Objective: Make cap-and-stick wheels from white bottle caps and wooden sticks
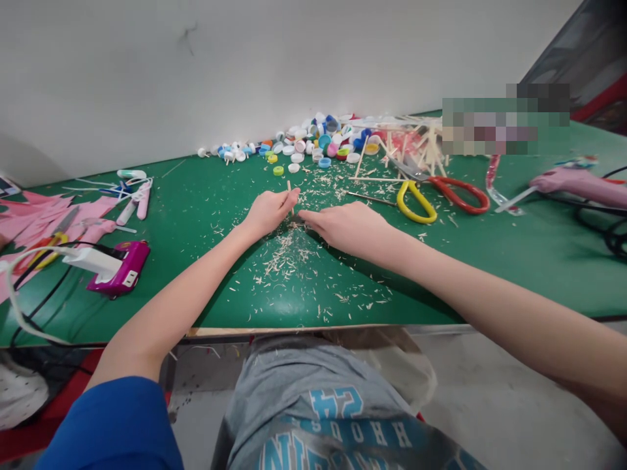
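Stick (pixel 289 187) is located at the centre of the green table (pixel 553 261), above a scatter of wood shavings (pixel 289 254). Its long axis runs nearly up and down in view, with the top leaning slightly left and pointed toward the bottle caps (pixel 298 149) and the wall. Whether it is tilted upright or laid toward the wall cannot be told. The stick is pinched between the thumb and bent forefinger of the left hand (pixel 270 212); the lower end is partly visible beneath the thumb. The right hand (pixel 353 225) is positioned just beside the lower end, fingers curled, forefinger extended toward the stick. Whether an object is gripped beneath its fingers cannot be told.

The shallow, cup-shaped caps are heaped along the wall in white, blue, yellow and other colours. A yellow-green cap (pixel 278 171) and a white cap (pixel 294 168) are placed side by side at the near edge of the heap. Scissors (pixel 459 194) with red and yellow loops are laid right of the shavings. Below the table edge, a pale bag (pixel 416 365) is partly seen; its contents cannot be made out.
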`<action>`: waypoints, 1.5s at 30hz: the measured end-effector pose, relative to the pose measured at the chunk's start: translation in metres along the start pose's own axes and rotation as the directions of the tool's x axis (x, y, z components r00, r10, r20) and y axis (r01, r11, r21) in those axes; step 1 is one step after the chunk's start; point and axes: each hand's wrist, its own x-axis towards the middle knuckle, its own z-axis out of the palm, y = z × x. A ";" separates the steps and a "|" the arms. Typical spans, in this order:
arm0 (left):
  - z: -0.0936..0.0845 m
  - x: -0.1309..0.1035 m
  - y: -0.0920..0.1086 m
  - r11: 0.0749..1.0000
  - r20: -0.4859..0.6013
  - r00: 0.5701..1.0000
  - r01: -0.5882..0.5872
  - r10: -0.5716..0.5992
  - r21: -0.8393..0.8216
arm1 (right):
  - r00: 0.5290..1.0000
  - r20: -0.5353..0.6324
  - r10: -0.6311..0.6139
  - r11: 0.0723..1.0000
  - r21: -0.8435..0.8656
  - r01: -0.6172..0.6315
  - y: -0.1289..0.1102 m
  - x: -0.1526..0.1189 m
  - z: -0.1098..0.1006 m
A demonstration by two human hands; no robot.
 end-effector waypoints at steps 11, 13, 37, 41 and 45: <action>0.002 0.000 0.000 1.000 -0.047 0.999 -0.018 0.017 -0.021 | 1.000 0.017 -0.024 0.999 0.022 0.023 0.003 0.001 0.006; 0.002 0.000 0.000 1.000 -0.051 0.999 -0.012 0.010 -0.028 | 1.000 0.019 -0.023 0.999 0.030 0.023 0.003 0.001 0.005; 0.000 0.000 0.003 0.999 0.001 0.999 0.044 -0.044 -0.012 | 1.000 0.015 -0.020 0.999 0.038 0.020 0.003 0.002 0.004; -0.002 0.000 0.004 0.999 0.009 0.999 0.035 -0.035 -0.010 | 0.998 0.034 -0.044 0.999 0.024 0.043 0.002 0.001 0.001; -0.002 0.000 0.004 1.000 0.002 1.000 0.020 -0.020 -0.006 | 0.999 0.046 -0.018 0.999 0.028 0.017 0.000 0.001 0.000</action>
